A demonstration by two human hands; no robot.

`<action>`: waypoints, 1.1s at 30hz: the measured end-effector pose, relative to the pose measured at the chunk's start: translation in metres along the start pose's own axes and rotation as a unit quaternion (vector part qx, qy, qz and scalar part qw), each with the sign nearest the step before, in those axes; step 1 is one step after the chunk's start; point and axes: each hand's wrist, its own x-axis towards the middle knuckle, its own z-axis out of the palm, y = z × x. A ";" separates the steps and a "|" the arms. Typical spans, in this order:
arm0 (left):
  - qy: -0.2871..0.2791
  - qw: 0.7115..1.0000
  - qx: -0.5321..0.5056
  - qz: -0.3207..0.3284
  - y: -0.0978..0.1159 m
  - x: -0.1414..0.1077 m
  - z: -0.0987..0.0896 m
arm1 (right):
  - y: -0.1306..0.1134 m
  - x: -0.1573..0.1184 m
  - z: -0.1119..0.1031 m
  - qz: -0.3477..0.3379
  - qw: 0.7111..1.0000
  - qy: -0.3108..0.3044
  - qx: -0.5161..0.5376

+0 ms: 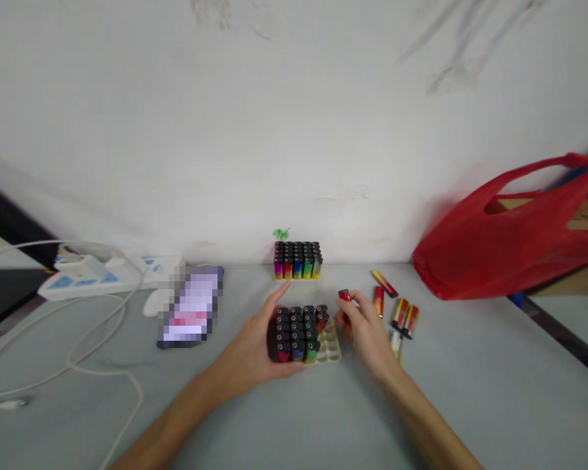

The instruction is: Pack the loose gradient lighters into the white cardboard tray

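Observation:
A pale tray with round pockets stands mid-table, several black-topped lighters upright in it. Bare pockets show on its right side. My left hand curves round the tray's left side, thumb and fingers spread along the back and front edges. Just right of the tray, my right hand pinches a red lighter with a dark top; its lower part is hidden by the fingers. Beyond my right hand lie several loose red and yellow lighters, and a whitish one.
Against the wall stands a second full block of coloured lighters. To the left are a phone with a blurred screen, a power strip and a loose white cable. A red bag stands at the right.

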 end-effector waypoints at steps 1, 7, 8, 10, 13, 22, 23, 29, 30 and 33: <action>-0.001 1.000 -0.005 -0.001 -0.001 0.000 0.000 | 0.001 0.001 0.001 0.013 1.000 -0.004 0.012; 0.000 1.000 -0.016 -0.006 -0.003 0.001 0.000 | 0.000 0.004 0.007 0.073 0.993 -0.055 0.077; 0.000 1.000 -0.015 -0.006 -0.003 0.001 0.000 | -0.001 0.004 0.008 0.084 0.991 -0.067 0.086; 0.002 1.000 -0.011 -0.004 -0.002 0.001 0.000 | -0.003 0.002 0.008 0.103 0.986 -0.083 0.099; -0.001 1.000 -0.003 0.000 0.000 0.000 0.000 | -0.007 0.000 0.008 0.114 0.984 -0.087 0.108; -0.006 1.000 0.011 0.012 0.000 -0.001 0.000 | -0.008 0.000 0.005 0.141 0.973 -0.082 0.164; -0.007 1.000 0.014 0.014 0.000 -0.001 0.000 | -0.007 0.000 0.005 0.144 0.972 -0.081 0.164; -0.004 1.000 -0.014 0.003 -0.001 -0.001 0.000 | -0.005 0.001 0.002 0.151 0.965 -0.090 0.193; -0.007 1.000 -0.026 -0.001 0.000 -0.001 0.000 | -0.006 0.001 0.003 0.149 0.965 -0.090 0.198; -0.012 0.998 -0.053 -0.007 0.000 -0.001 0.000 | -0.006 0.002 0.004 0.141 0.963 -0.090 0.210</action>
